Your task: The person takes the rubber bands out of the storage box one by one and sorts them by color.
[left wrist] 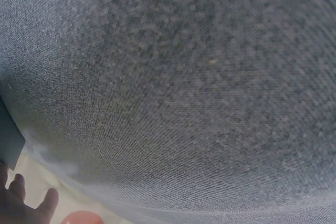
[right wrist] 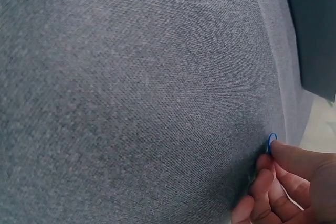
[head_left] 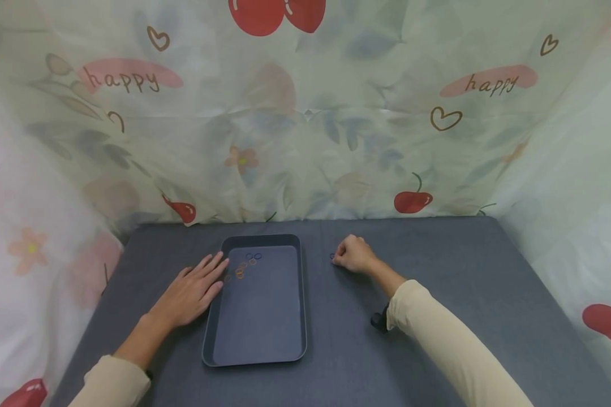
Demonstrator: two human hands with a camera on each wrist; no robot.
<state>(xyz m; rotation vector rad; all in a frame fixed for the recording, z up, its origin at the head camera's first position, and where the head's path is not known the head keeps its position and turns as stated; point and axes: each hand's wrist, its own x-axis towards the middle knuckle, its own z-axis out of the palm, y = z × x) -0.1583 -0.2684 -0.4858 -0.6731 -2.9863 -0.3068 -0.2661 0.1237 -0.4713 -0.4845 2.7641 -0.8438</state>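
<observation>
Between thumb and fingertips, my right hand (head_left: 355,254) pinches a thin blue ring (right wrist: 272,141) just over the grey cloth, to the right of the tray. The dark grey tray (head_left: 265,322) is shallow and rectangular. Two blue rings (head_left: 257,256) and several orange rings (head_left: 240,275) lie in its far left part. My left hand (head_left: 190,291) rests on the tray's left rim with its fingers stretched out. In the left wrist view only some fingertips (left wrist: 50,200) show beside a corner of the tray.
Grey cloth (head_left: 463,271) covers the table under the tray. A patterned curtain (head_left: 305,169) with cherries and hearts hangs along the back and both sides. A black strap device (head_left: 379,321) sits at the right wrist.
</observation>
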